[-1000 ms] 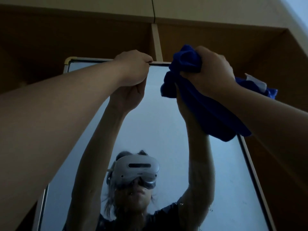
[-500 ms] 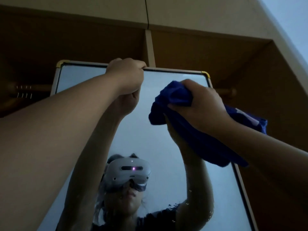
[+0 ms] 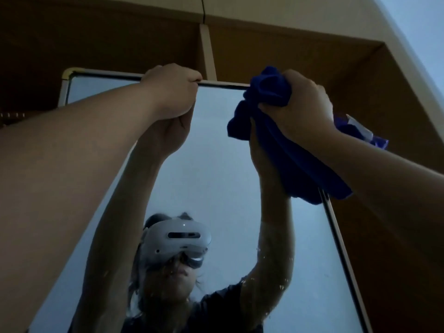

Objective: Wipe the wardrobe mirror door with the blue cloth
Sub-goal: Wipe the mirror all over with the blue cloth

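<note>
Mirror door (image 3: 216, 169) of the wardrobe fills the middle of the view, seen from below and tilting away upward, with a thin pale frame that has a brass-coloured corner piece at its upper left. The left hand (image 3: 171, 90) is raised to the top edge of the door; its fingers (image 3: 192, 79) are curled over that edge and grip it, the knuckles facing the camera. The right hand (image 3: 304, 104) is up near the door's upper right corner, its fingers closed tightly round a bunched blue cloth (image 3: 271, 92). The cloth's crumpled top sits at the top rail of the frame, touching the glass, and the rest of it hangs down under the wrist and across the right edge of the door. A small white tag (image 3: 359, 127) shows on the cloth behind the right wrist. In the glass appear the reflections of both raised arms and of the person wearing a white headset (image 3: 176, 237) and a dark top. Specks and streaks of dirt mark the lower part of the glass. Behind the door is the brown wardrobe interior (image 3: 276, 46), split by a pale upright divider (image 3: 207, 51), with a light ceiling (image 3: 418, 22) at the upper right.
</note>
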Action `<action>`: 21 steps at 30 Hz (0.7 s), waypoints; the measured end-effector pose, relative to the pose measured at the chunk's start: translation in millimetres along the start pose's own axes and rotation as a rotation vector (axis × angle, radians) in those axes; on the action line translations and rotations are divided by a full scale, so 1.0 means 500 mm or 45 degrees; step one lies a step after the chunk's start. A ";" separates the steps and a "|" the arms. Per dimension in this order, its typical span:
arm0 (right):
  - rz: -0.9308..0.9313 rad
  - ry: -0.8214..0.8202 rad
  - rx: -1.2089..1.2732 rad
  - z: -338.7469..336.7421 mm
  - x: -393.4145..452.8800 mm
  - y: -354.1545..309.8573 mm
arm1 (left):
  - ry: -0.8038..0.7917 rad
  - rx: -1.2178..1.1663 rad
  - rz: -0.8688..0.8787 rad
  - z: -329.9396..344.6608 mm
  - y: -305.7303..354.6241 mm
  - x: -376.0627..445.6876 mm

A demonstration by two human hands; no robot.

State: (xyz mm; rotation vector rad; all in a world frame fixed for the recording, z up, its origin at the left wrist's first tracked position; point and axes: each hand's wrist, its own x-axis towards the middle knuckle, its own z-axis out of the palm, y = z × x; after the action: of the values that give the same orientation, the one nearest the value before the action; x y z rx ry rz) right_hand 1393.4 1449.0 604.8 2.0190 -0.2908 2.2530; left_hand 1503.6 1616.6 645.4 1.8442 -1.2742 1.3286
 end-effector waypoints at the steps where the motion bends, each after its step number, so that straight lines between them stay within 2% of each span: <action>1: -0.049 -0.024 -0.023 -0.005 -0.025 0.000 | 0.001 0.007 0.008 0.001 0.000 -0.001; 7: -0.336 -0.069 0.003 -0.016 -0.163 0.014 | 0.072 -0.062 -0.038 0.007 0.003 0.003; 12: -0.113 -0.017 -0.028 -0.014 -0.099 0.018 | 0.096 -0.134 -0.040 0.004 0.007 0.003; 21: 0.109 0.063 -0.113 -0.005 0.050 0.022 | 0.082 -0.195 -0.056 0.001 0.012 -0.004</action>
State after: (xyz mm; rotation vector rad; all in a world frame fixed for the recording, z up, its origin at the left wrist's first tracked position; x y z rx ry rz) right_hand 1385.8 1437.3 628.4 1.9399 -0.4727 2.2914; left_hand 1498.4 1614.6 642.9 1.7014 -1.2581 1.2223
